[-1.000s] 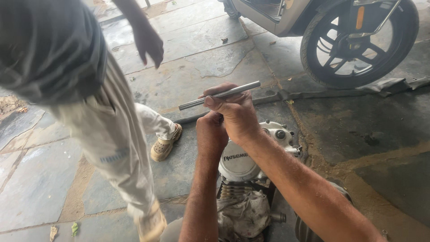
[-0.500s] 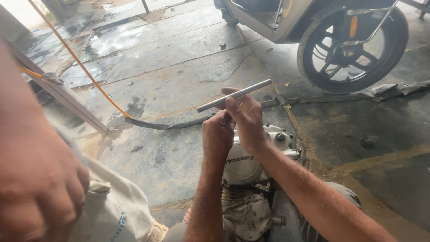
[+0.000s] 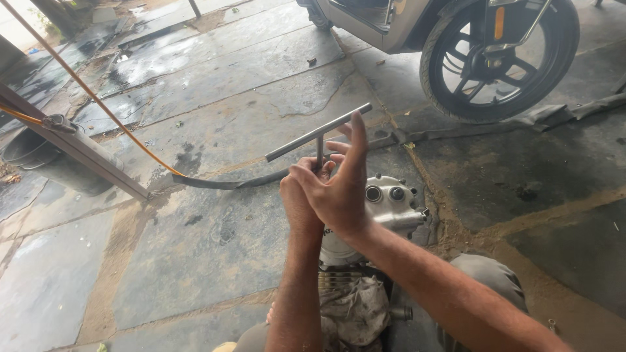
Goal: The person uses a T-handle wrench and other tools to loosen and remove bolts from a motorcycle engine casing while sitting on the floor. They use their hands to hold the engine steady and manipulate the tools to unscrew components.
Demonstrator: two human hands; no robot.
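T-handle wrench (image 3: 319, 132): upright over engine (image 3: 385, 202), shaft down w/ crossbar level for turning. Left hand (image 3: 297, 195) grip pinches shaft; right hand (image 3: 339, 186) fingers spread flat against crossbar. Scooter wheel (image 3: 499, 55) behind.

T-handle wrench (image 3: 317, 133): plain grey metal, dull sheen, gripped at its stem. Engine casing (image 3: 391, 205), directly beneath the grip: silver-grey with two dark round openings; a dirty off-white rag (image 3: 352, 306) stained brown lies lower on it. Hose (image 3: 91, 98), left of the grip: orange, joining a black length (image 3: 222, 182). Bucket (image 3: 59, 166), far left: dark grey. Scooter wheel (image 3: 499, 58), above and right of the grip: black tyre and spokes, with an orange reflector (image 3: 499, 14). Floor (image 3: 215, 85): grey stone slabs, tan sandy joints, dark wet patches. Trouser knee (image 3: 489, 280), lower right: olive-grey.
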